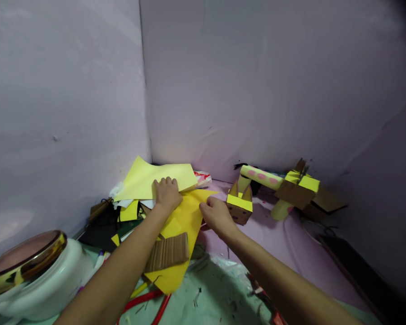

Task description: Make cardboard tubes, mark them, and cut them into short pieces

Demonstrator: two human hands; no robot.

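Observation:
My left hand (168, 194) is closed at the front edge of a pale yellow sheet (138, 180), its fingers curled on the paper. My right hand (217, 214) is closed in a pinch near the right edge of a darker yellow sheet (189, 212); whatever lies between its fingertips is hidden. On the darker sheet rests a piece of corrugated cardboard (171, 253). Just right of my right hand stands a small cardboard box with yellow trim and two pointed ears (239, 207).
A paper tube with pink spots (262, 177) joins a yellow-topped cardboard box (297, 189). A white pot (50, 275) stands front left. Red-handled scissors (162, 309) lie in front. A dark flat object (352, 266) lies at right. Walls rise behind.

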